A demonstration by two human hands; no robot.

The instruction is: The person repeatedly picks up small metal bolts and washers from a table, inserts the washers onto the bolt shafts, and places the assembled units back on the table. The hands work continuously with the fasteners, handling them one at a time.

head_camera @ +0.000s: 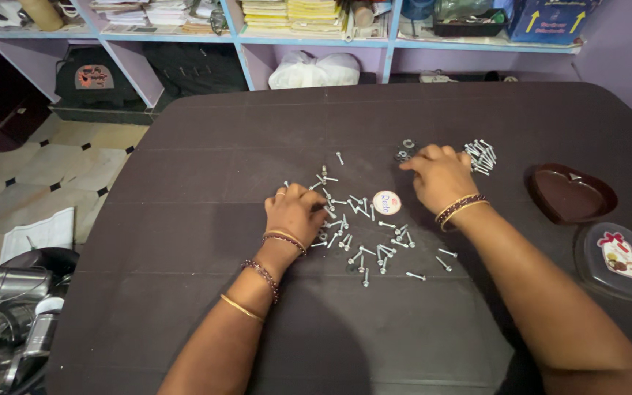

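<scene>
Several small silver screws (pixel 363 241) lie scattered across the middle of a dark table (pixel 206 146). My left hand (pixel 295 211) rests knuckles-up on the left edge of the scatter, fingers curled over some screws; what it holds is hidden. My right hand (pixel 439 174) reaches to the far side, fingertips beside a small heap of dark nuts (pixel 405 151). To its right lies a neat pile of screws (pixel 481 156). A round white sticker (pixel 387 202) sits between my hands.
A dark heart-shaped box (pixel 570 193) and its heart lid (pixel 621 260) lie at the right edge. Shelves with papers (pixel 287 14) and a white bag (pixel 314 70) stand behind. Steel vessels (pixel 9 322) sit on the floor at left.
</scene>
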